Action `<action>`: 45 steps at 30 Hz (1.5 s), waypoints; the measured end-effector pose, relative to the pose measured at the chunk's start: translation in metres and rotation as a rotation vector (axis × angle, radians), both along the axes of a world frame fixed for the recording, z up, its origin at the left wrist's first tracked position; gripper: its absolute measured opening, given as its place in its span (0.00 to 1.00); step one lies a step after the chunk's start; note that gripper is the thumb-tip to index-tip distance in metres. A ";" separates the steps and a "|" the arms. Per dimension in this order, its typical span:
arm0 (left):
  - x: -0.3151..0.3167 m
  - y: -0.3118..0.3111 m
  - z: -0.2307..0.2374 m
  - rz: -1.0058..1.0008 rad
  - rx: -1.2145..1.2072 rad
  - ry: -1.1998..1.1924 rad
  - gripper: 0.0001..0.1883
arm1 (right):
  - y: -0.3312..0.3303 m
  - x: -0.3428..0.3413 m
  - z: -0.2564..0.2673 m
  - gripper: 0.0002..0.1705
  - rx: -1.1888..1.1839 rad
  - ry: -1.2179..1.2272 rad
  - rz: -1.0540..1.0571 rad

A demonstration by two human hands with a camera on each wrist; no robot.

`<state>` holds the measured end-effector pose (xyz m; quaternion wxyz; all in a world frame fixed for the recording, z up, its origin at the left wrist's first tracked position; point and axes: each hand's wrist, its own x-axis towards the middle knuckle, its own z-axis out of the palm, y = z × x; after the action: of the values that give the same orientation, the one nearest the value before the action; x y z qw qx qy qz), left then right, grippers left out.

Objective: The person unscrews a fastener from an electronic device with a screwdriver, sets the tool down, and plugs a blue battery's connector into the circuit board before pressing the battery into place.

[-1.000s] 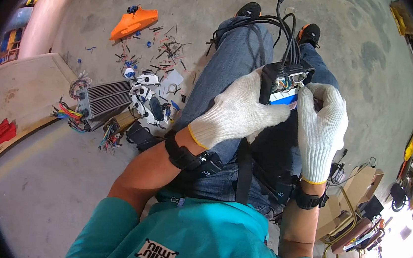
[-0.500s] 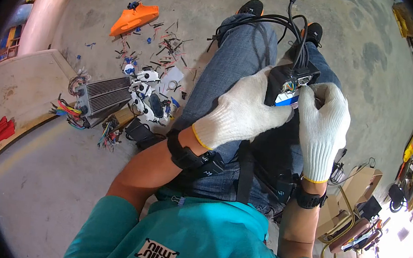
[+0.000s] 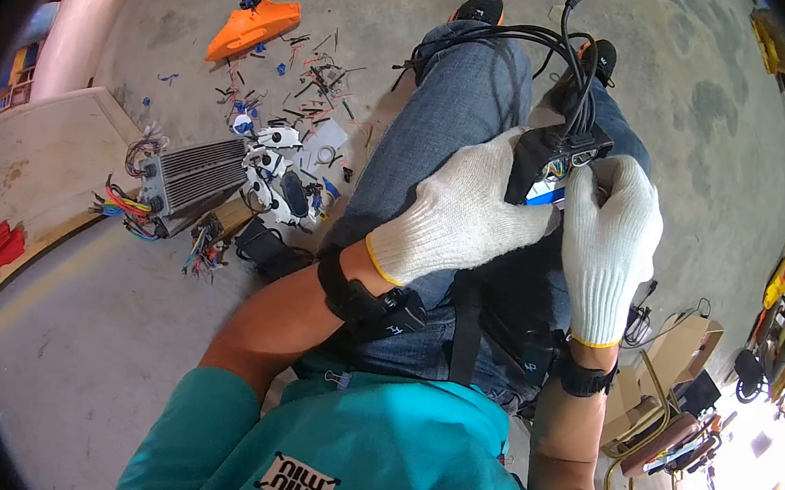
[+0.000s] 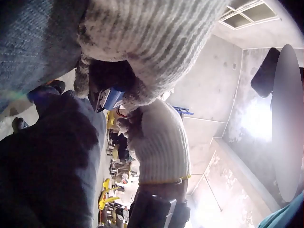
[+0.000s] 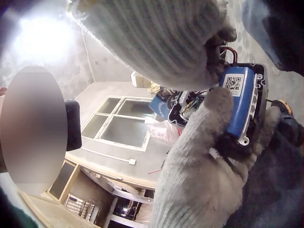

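An opened black housing (image 3: 525,173) with thick black cables (image 3: 579,98) at its far end is held above the lap. Inside lies a blue battery pack (image 5: 241,102) with a QR-code label, beside small coloured wires. My gloved left hand (image 3: 467,205) grips the housing from the left, its thumb lying over the battery pack in the right wrist view. At the housing's right edge, my gloved right hand (image 3: 612,238) has thumb and forefinger together on thin red and white wires (image 5: 230,51). The glove hides most of what those fingertips pinch.
On the floor at left lie an orange plastic part (image 3: 253,28), scattered wire scraps (image 3: 318,82), white plastic parts (image 3: 272,172) and a finned metal box (image 3: 196,174). To the right stand a cardboard box (image 3: 684,353) and a metal-framed chair (image 3: 655,412).
The housing and its cables have shifted slightly right, and the housing is tilted so less of its inside shows. Left hand has moved along with it; right hand stays nearly in place.
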<state>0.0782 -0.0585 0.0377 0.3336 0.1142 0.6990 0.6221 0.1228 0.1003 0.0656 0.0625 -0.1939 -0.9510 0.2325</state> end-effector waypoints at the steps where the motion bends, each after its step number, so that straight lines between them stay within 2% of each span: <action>1: 0.001 0.001 -0.002 -0.003 0.001 -0.002 0.28 | -0.002 0.000 -0.002 0.08 0.001 -0.002 -0.003; 4: 0.002 0.008 -0.011 0.012 -0.025 0.022 0.28 | 0.001 0.000 -0.002 0.09 0.031 0.036 -0.008; 6: 0.005 0.008 -0.010 0.056 0.071 -0.057 0.25 | 0.010 0.004 0.011 0.15 -0.086 -0.078 0.005; 7: 0.002 0.006 -0.006 0.050 0.072 -0.050 0.25 | 0.017 0.007 0.022 0.17 -0.261 -0.119 -0.008; 8: -0.002 0.001 0.002 0.006 0.029 -0.155 0.25 | 0.021 0.012 0.029 0.17 -0.457 -0.045 -0.030; 9: -0.004 -0.004 0.008 -0.040 -0.014 -0.263 0.26 | 0.022 0.015 0.032 0.17 -0.522 0.025 -0.123; 10: -0.006 -0.006 0.012 -0.050 -0.013 -0.260 0.26 | 0.024 0.017 0.034 0.17 -0.582 0.098 -0.218; 12: -0.010 -0.007 0.017 -0.040 0.035 -0.410 0.26 | 0.035 0.024 0.024 0.19 -0.577 0.203 -0.235; 13: -0.007 -0.004 0.017 0.029 0.196 -0.411 0.26 | 0.039 0.026 0.022 0.18 -0.643 0.161 -0.233; 14: -0.005 -0.002 0.013 0.016 0.194 -0.404 0.26 | 0.041 0.026 0.022 0.17 -0.712 0.122 -0.228; 16: -0.002 0.001 0.005 0.146 0.386 -0.414 0.19 | 0.036 0.031 0.021 0.17 -0.767 0.086 -0.226; 17: -0.006 -0.005 0.002 0.107 0.364 -0.469 0.24 | 0.035 0.033 0.020 0.17 -0.799 0.040 -0.195; 18: -0.006 -0.007 0.001 0.098 0.357 -0.463 0.24 | 0.035 0.036 0.018 0.17 -0.830 -0.007 -0.165; 20: -0.006 -0.007 0.008 0.149 0.458 -0.532 0.29 | 0.033 0.039 0.010 0.16 -0.855 0.018 -0.109; 23: -0.007 -0.008 0.006 0.150 0.478 -0.513 0.29 | 0.032 0.040 0.009 0.16 -0.885 0.013 -0.146; 25: -0.007 -0.007 0.010 0.147 0.532 -0.512 0.29 | 0.032 0.038 0.011 0.19 -1.014 0.026 -0.174; 26: -0.007 -0.008 0.011 0.141 0.525 -0.510 0.29 | 0.029 0.038 0.010 0.19 -1.019 0.031 -0.179; 28: -0.009 -0.010 0.012 0.124 0.445 -0.482 0.30 | 0.021 0.036 0.008 0.25 -0.973 0.037 -0.141; 30: -0.009 -0.010 0.005 0.112 0.448 -0.484 0.29 | 0.015 0.033 0.013 0.33 -0.933 -0.077 -0.122; 32: -0.008 -0.013 0.003 0.089 0.452 -0.494 0.28 | 0.009 0.030 -0.001 0.37 -0.932 -0.094 -0.101; 33: -0.008 -0.017 0.004 0.125 0.421 -0.472 0.28 | 0.006 0.029 -0.001 0.38 -0.858 -0.069 -0.113; 35: -0.006 -0.013 0.006 0.179 0.393 -0.434 0.29 | 0.008 0.027 -0.003 0.36 -0.856 -0.047 -0.066; 36: -0.005 -0.013 0.008 0.204 0.389 -0.412 0.30 | 0.008 0.025 0.010 0.35 -0.818 -0.144 -0.092; 38: -0.006 -0.022 0.001 0.160 0.359 -0.383 0.34 | 0.004 0.029 0.004 0.34 -0.794 -0.016 -0.093; 39: -0.007 -0.026 0.000 0.147 0.308 -0.373 0.34 | 0.001 0.030 0.002 0.34 -0.762 -0.031 -0.106; 42: -0.010 -0.034 -0.008 0.163 0.238 -0.328 0.34 | -0.001 0.034 -0.005 0.37 -0.795 -0.039 -0.137; 45: -0.010 -0.034 -0.009 0.137 0.302 -0.342 0.35 | 0.028 0.044 0.005 0.37 -0.874 0.008 -0.115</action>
<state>0.0686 -0.0924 0.0285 0.3834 0.0078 0.5375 0.7510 0.1665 0.1279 0.0705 -0.0086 -0.2540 -0.7506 0.6099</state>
